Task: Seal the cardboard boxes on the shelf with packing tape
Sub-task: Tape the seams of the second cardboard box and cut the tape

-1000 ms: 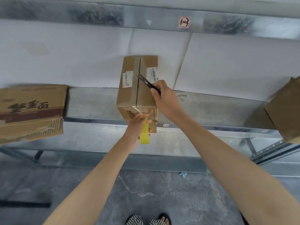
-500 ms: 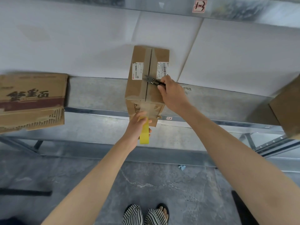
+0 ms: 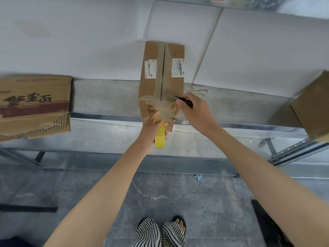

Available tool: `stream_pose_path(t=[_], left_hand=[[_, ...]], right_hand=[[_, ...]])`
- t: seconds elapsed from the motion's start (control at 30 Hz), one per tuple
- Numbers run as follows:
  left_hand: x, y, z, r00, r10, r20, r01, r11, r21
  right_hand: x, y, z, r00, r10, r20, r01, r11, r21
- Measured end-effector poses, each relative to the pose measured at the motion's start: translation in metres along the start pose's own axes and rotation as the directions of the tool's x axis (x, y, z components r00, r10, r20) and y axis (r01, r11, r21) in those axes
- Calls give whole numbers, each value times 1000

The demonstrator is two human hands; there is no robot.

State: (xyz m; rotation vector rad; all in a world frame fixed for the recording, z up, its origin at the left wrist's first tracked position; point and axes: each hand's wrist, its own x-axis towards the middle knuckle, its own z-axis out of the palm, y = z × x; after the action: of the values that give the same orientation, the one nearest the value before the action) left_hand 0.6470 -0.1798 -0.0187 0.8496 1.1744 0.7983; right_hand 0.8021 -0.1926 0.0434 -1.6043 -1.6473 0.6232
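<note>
A narrow cardboard box (image 3: 151,82) stands at the front edge of the metal shelf (image 3: 106,98), clear tape running along its top seam and down its front face. My left hand (image 3: 151,129) grips a yellow roll of packing tape (image 3: 159,138) just below the box's front face. My right hand (image 3: 194,111) holds a small black pair of scissors (image 3: 183,99), tip at the box's front right top corner.
A bigger printed cardboard box (image 3: 33,106) sits at the shelf's left, overhanging the edge. Another box (image 3: 313,107) sticks in at the right. White foam sheets (image 3: 89,38) line the shelf's back. Below are a lower metal rail and grey floor.
My right hand with the scissors has slid from the middle of the box top toward me, to the front right corner. The left hand stays at the box's front with the roll.
</note>
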Motion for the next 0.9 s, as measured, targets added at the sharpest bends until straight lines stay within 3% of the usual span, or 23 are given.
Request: stream_pose_path(t=[0.37,0.9], left_hand=[[-1,3,-6,1000,20,20,-19,999,-36],[7,2,-11,1000,17,4,-17,1000,-12]], right_hand=[[-17,32,17,970,214,117,-216,976,4],[-7,40,24,961,238,144,-244,969,28]])
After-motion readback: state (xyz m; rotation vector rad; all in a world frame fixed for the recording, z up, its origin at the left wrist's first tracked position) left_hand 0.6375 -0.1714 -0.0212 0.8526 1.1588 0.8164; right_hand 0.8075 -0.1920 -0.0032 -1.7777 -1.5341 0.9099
